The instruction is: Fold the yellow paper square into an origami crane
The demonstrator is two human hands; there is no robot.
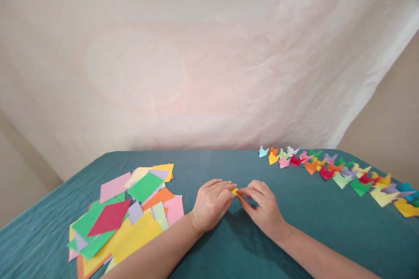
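Observation:
Between my two hands is a small folded piece of yellow paper [235,191], mostly hidden by the fingers. My left hand [212,204] is closed around its left side, knuckles facing up. The thumb and fingertips of my right hand [262,207] pinch its right end. Both hands are held just above the green cloth, near the middle of the table, and cast a shadow on it. How the paper is folded cannot be made out.
Loose coloured paper squares [144,189] lie in an overlapping pile at the left, partly behind my left forearm. Several folded paper birds [310,167] stand in rows along the right side. A green cloth [209,165] covers the table, and a pale sheet [212,74] hangs behind it.

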